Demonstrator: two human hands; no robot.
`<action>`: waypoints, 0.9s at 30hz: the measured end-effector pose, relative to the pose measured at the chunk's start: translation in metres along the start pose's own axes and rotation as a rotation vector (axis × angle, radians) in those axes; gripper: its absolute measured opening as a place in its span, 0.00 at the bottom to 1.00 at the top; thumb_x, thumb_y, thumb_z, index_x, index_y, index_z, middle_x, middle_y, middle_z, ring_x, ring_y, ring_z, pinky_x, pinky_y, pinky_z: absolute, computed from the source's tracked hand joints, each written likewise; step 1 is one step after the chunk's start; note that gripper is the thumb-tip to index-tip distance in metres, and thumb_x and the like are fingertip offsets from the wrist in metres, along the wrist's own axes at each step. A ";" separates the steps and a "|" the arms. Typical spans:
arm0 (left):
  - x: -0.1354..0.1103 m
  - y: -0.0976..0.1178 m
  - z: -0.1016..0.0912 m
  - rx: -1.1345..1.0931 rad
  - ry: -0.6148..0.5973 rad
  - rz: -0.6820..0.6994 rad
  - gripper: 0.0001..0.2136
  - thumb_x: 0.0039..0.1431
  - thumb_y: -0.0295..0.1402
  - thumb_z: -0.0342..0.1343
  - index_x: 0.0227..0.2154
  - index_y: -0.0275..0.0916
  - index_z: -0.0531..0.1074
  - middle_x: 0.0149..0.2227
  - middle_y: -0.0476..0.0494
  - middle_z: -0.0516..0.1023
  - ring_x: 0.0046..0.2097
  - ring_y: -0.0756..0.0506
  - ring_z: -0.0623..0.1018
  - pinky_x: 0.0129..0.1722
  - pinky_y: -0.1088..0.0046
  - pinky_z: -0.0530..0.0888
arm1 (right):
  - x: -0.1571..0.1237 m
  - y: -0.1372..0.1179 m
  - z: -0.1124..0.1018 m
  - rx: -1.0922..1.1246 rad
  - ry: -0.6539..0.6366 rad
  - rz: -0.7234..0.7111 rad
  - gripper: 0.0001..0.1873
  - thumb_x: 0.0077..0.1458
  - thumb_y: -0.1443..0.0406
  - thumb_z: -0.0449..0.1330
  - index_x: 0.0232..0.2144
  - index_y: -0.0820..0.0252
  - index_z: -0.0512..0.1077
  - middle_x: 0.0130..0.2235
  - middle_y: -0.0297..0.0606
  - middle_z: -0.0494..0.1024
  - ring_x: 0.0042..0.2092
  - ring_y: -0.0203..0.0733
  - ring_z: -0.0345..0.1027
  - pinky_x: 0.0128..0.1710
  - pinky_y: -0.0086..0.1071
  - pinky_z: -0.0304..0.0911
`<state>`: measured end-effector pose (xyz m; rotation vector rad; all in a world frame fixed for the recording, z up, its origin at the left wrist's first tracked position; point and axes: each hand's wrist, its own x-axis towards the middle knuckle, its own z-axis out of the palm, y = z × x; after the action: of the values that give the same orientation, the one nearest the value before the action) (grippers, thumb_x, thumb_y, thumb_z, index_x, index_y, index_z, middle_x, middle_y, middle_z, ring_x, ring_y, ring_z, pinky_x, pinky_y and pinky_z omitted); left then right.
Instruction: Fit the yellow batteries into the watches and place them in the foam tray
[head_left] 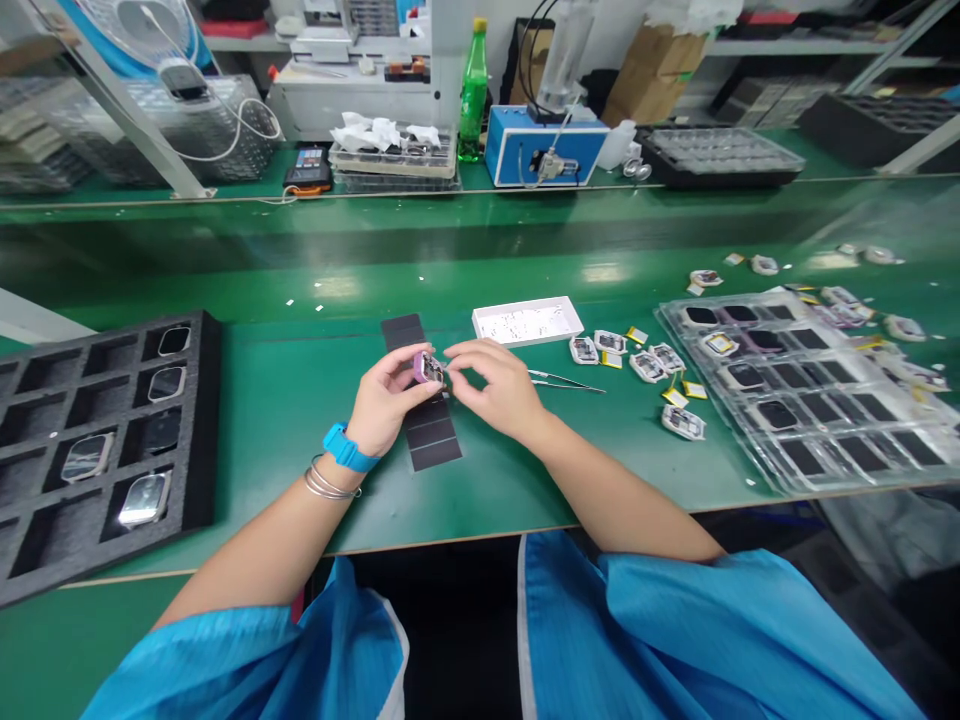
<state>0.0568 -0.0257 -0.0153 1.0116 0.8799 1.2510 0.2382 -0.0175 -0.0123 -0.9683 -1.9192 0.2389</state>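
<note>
My left hand is closed around a small purple watch case, held a little above a dark strip of pads on the green bench. My right hand pinches at the right side of the same case with thumb and forefinger; I cannot make out any small part between those fingers. A blue band and thin bangles circle my left wrist. Metal tweezers lie on the bench just right of my right hand.
A black foam tray with a few watch cases stands at left. A white shallow tray lies behind my hands. Several loose small modules and a clear plastic tray are at right. A blue box and green bottle stand at the back.
</note>
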 end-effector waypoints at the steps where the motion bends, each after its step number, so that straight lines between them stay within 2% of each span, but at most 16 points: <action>1: 0.001 0.002 -0.001 -0.049 -0.011 -0.064 0.25 0.40 0.32 0.75 0.45 0.41 0.77 0.47 0.43 0.81 0.45 0.45 0.81 0.49 0.66 0.79 | 0.002 0.007 -0.008 -0.041 0.042 0.025 0.07 0.57 0.68 0.57 0.31 0.53 0.75 0.42 0.38 0.83 0.45 0.46 0.76 0.49 0.44 0.71; 4: 0.005 0.006 -0.007 -0.183 -0.051 -0.225 0.24 0.45 0.33 0.73 0.48 0.41 0.76 0.46 0.42 0.81 0.46 0.43 0.82 0.50 0.64 0.79 | 0.010 0.037 -0.035 -0.209 0.202 0.190 0.08 0.57 0.68 0.56 0.32 0.54 0.76 0.38 0.42 0.82 0.44 0.51 0.75 0.49 0.49 0.69; 6: 0.008 0.006 -0.011 -0.219 -0.081 -0.257 0.24 0.47 0.33 0.71 0.49 0.41 0.75 0.45 0.43 0.81 0.47 0.43 0.82 0.52 0.64 0.78 | 0.013 0.057 -0.050 -0.286 0.221 0.303 0.10 0.56 0.69 0.56 0.33 0.56 0.77 0.37 0.43 0.82 0.42 0.54 0.74 0.49 0.52 0.68; 8: 0.010 0.005 -0.014 -0.229 -0.109 -0.245 0.24 0.47 0.34 0.71 0.49 0.43 0.74 0.45 0.44 0.81 0.47 0.43 0.82 0.52 0.63 0.78 | 0.014 0.066 -0.053 -0.293 0.224 0.336 0.11 0.53 0.71 0.56 0.33 0.56 0.78 0.40 0.44 0.82 0.46 0.55 0.74 0.53 0.55 0.66; 10: 0.010 0.003 -0.015 -0.235 -0.130 -0.220 0.24 0.46 0.33 0.72 0.46 0.44 0.72 0.45 0.46 0.81 0.46 0.43 0.83 0.50 0.63 0.79 | 0.013 0.058 -0.046 -0.191 0.225 0.324 0.11 0.52 0.70 0.57 0.34 0.55 0.78 0.43 0.42 0.82 0.49 0.54 0.73 0.55 0.53 0.65; 14: 0.008 0.003 -0.012 -0.239 -0.170 -0.198 0.25 0.44 0.32 0.74 0.44 0.44 0.69 0.43 0.47 0.81 0.44 0.45 0.83 0.47 0.66 0.80 | 0.007 0.018 -0.015 0.222 0.035 0.375 0.05 0.55 0.62 0.60 0.31 0.55 0.76 0.36 0.36 0.82 0.40 0.45 0.76 0.47 0.42 0.71; 17: 0.007 0.004 -0.011 -0.246 -0.185 -0.207 0.26 0.43 0.33 0.74 0.45 0.43 0.70 0.42 0.46 0.81 0.43 0.45 0.83 0.45 0.68 0.80 | 0.003 0.001 -0.002 0.326 -0.012 0.421 0.05 0.54 0.61 0.62 0.30 0.56 0.74 0.33 0.35 0.81 0.38 0.42 0.76 0.46 0.40 0.71; 20: 0.008 0.004 -0.013 -0.241 -0.190 -0.209 0.25 0.43 0.36 0.74 0.44 0.42 0.71 0.42 0.45 0.81 0.43 0.44 0.82 0.45 0.66 0.80 | 0.002 0.003 0.000 0.507 -0.007 0.532 0.10 0.51 0.59 0.66 0.33 0.55 0.71 0.37 0.36 0.81 0.41 0.42 0.77 0.48 0.41 0.72; 21: 0.008 0.004 -0.014 -0.238 -0.188 -0.206 0.25 0.43 0.36 0.74 0.44 0.42 0.72 0.43 0.45 0.81 0.43 0.44 0.82 0.46 0.66 0.80 | 0.002 0.005 0.001 0.621 -0.061 0.582 0.15 0.48 0.60 0.68 0.37 0.55 0.70 0.39 0.36 0.82 0.43 0.42 0.77 0.49 0.41 0.72; 24: 0.009 0.004 -0.017 -0.229 -0.182 -0.193 0.25 0.42 0.37 0.74 0.44 0.42 0.72 0.42 0.45 0.81 0.41 0.46 0.82 0.45 0.66 0.81 | 0.001 0.008 0.004 0.895 -0.332 0.674 0.32 0.38 0.65 0.74 0.47 0.53 0.68 0.45 0.36 0.82 0.45 0.41 0.78 0.49 0.40 0.74; 25: 0.009 0.005 -0.017 -0.225 -0.181 -0.189 0.25 0.42 0.37 0.74 0.44 0.42 0.72 0.42 0.45 0.81 0.40 0.46 0.82 0.45 0.66 0.81 | 0.001 0.008 0.005 0.921 -0.399 0.685 0.33 0.37 0.66 0.74 0.47 0.54 0.69 0.43 0.36 0.83 0.44 0.40 0.79 0.49 0.39 0.74; 27: 0.010 0.006 -0.018 -0.212 -0.179 -0.184 0.24 0.43 0.37 0.74 0.43 0.42 0.72 0.42 0.45 0.82 0.40 0.45 0.82 0.43 0.66 0.82 | 0.001 0.008 0.003 0.923 -0.468 0.716 0.25 0.38 0.66 0.74 0.41 0.57 0.73 0.38 0.35 0.83 0.40 0.38 0.79 0.46 0.37 0.75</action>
<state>0.0392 -0.0137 -0.0151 0.8394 0.6701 1.0559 0.2394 -0.0109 -0.0173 -0.9281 -1.4571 1.7144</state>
